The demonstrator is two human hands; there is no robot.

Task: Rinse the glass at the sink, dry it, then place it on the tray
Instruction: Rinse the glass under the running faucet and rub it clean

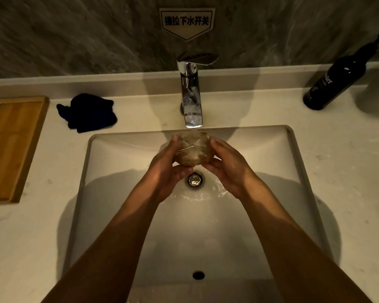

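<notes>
Two hands (169, 169) (228, 167) round glass (194, 150), cloth (88, 112) beside tray (11, 147)

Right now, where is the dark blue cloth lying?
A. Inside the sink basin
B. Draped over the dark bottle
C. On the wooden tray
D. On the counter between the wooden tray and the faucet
D: the dark blue cloth lies bunched on the counter, right of the wooden tray and left of the faucet, touching neither.
</notes>
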